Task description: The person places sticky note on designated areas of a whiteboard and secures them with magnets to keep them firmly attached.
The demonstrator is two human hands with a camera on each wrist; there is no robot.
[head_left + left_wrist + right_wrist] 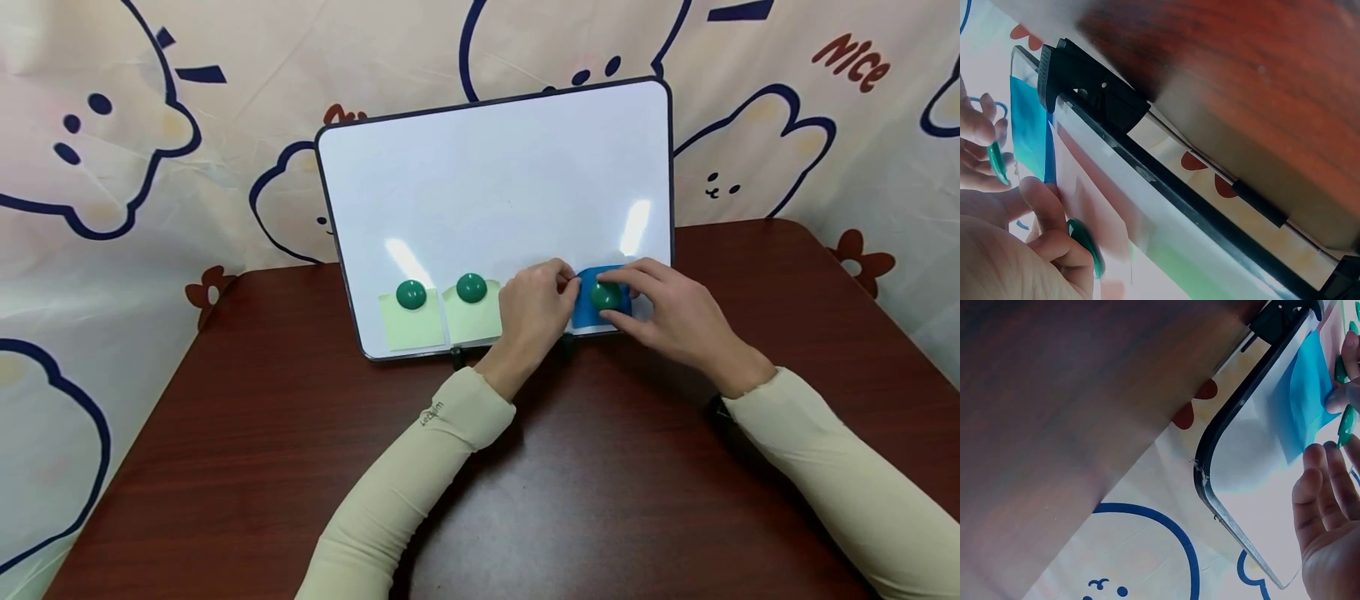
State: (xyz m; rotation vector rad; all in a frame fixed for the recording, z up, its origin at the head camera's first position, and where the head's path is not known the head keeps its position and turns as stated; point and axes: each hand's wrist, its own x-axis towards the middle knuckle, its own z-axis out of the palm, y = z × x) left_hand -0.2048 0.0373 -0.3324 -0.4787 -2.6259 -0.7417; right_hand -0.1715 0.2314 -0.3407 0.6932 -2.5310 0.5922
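My right hand (671, 312) pinches a round green magnet (605, 295) by its edges, in front of a blue sticky note (586, 310) at the whiteboard's lower right. The left hand (534, 307) has its thumb and a finger pinched at the note's left edge. In the right wrist view the blue note (1310, 387) bows away from the board. Beside the left fingers, a pink sticky note (1088, 181) with another green magnet (1087, 248) shows in the left wrist view; from the head the left hand hides it.
The whiteboard (495, 183) leans back on black stand clips (1094, 87) on a dark wooden table (300, 467). Two light green notes, the left one (412, 329) and its neighbour (474, 321), hang under green magnets. Behind stands a cartoon-printed curtain (255, 75).
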